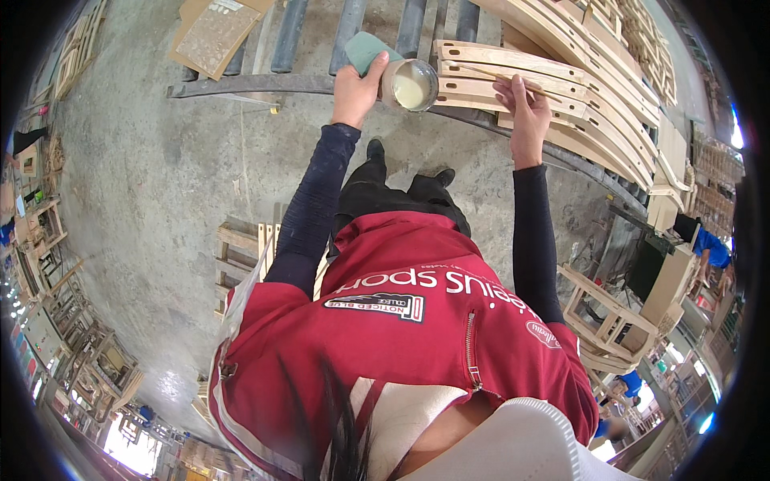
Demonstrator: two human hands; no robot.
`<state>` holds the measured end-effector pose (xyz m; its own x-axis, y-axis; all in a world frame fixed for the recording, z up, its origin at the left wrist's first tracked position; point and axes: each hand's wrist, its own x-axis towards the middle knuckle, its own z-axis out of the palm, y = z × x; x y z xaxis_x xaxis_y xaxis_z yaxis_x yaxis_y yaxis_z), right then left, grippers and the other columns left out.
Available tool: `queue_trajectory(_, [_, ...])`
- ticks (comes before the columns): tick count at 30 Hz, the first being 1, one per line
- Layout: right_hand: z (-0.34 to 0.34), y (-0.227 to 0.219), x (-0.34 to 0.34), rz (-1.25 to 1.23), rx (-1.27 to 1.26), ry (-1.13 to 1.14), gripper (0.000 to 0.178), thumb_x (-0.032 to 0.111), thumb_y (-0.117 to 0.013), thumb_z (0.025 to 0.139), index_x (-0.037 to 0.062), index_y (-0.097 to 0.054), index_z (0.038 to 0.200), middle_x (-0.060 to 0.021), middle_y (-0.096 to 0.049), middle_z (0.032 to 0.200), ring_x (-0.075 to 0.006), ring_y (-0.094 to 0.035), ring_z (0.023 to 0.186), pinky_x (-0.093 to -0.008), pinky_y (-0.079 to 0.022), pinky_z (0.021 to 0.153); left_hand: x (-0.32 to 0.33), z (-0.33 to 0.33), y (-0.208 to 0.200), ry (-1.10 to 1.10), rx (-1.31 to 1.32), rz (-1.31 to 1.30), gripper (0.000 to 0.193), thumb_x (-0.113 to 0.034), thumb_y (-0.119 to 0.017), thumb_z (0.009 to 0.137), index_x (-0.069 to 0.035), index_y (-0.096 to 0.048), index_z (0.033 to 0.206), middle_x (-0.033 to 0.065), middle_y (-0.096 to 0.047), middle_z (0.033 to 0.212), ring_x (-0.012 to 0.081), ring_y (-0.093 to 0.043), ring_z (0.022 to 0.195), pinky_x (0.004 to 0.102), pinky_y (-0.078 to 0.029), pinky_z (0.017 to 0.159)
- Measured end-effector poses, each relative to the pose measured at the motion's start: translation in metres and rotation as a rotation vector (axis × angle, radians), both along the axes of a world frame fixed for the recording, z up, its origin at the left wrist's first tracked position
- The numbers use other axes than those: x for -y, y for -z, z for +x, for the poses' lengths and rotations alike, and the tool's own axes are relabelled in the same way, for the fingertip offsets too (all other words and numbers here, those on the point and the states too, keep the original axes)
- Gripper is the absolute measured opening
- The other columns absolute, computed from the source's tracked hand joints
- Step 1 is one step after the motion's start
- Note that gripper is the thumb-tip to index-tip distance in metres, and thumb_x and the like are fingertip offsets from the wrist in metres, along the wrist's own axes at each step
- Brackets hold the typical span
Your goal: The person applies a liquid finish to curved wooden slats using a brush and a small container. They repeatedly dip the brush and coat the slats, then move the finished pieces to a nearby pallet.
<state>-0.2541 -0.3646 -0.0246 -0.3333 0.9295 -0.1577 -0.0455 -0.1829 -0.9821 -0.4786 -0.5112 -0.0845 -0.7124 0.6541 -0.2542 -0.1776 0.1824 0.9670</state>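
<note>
My left hand is closed on a clear round cup with cream-coloured liquid in it. A flat green pad, perhaps a sponge, sticks out beyond the thumb of that hand. My right hand pinches a thin wooden stick, whose far end points left over the pale wooden pieces; whether it has bristles cannot be made out. Below it lie several curved wooden pieces side by side, with dark oval slots near their ends. The cup is just left of those ends.
The wood rests on a roller conveyor with dark rollers and a metal side rail. Brown cardboard lies on its left part. Wooden frames stand at the right, others at the left. People in blue work at the far right.
</note>
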Motion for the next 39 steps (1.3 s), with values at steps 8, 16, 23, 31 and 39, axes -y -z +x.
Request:
queue_trajectory(8, [-0.006,0.043,-0.018,0.227,0.317,0.035,0.027,0.021,-0.062,0.096,-0.0046,-0.062,0.102,-0.0134,-0.072,0.092,-0.0184,-0.072,0.082,-0.0265,-0.057,0.07,0.01,0.002,-0.001,-0.046,0.061,0.05,0.041,-0.037,-0.07,0.089,0.004,-0.071,0.084,0.0045,-0.066,0.068,0.0115,-0.059,0.058,0.0292,-0.047,0.052])
queue_trajectory(16, [-0.006,0.049,-0.02,0.212,0.288,0.073,0.026,0.019,-0.062,0.096,-0.0056,-0.06,0.103,-0.0157,-0.072,0.09,-0.0208,-0.072,0.081,-0.0282,-0.059,0.069,0.021,-0.003,-0.001,-0.042,0.06,-0.031,0.043,-0.038,-0.07,0.089,0.005,-0.071,0.084,0.0052,-0.067,0.071,0.0102,-0.059,0.061,0.0279,-0.048,0.054])
queue_trajectory(23, [0.005,0.056,-0.025,0.225,0.285,0.076,0.027,0.018,-0.062,0.096,-0.0076,-0.058,0.104,-0.0172,-0.071,0.09,-0.0221,-0.072,0.08,-0.0289,-0.059,0.069,0.022,-0.003,-0.012,-0.055,0.083,-0.012,0.04,-0.037,-0.072,0.088,0.003,-0.07,0.083,0.0037,-0.066,0.075,0.0084,-0.06,0.062,0.0258,-0.049,0.055])
queue_trajectory(31, [-0.007,0.045,-0.022,0.253,0.358,0.077,0.028,0.019,-0.061,0.096,-0.0083,-0.058,0.104,-0.0177,-0.071,0.092,-0.0221,-0.072,0.082,-0.0289,-0.06,0.07,0.023,-0.004,-0.015,-0.054,0.105,-0.076,0.041,-0.038,-0.072,0.088,0.003,-0.071,0.082,0.0036,-0.066,0.074,0.008,-0.059,0.065,0.0256,-0.049,0.058])
queue_trajectory(39, [-0.01,0.044,-0.014,0.404,0.395,0.054,0.024,0.02,-0.062,0.096,-0.0036,-0.062,0.097,-0.0127,-0.072,0.087,-0.0185,-0.072,0.08,-0.0264,-0.057,0.07,0.026,-0.003,-0.014,-0.1,0.076,-0.005,0.043,-0.037,-0.072,0.088,0.004,-0.07,0.079,0.0042,-0.065,0.068,0.0101,-0.059,0.058,0.0281,-0.048,0.051])
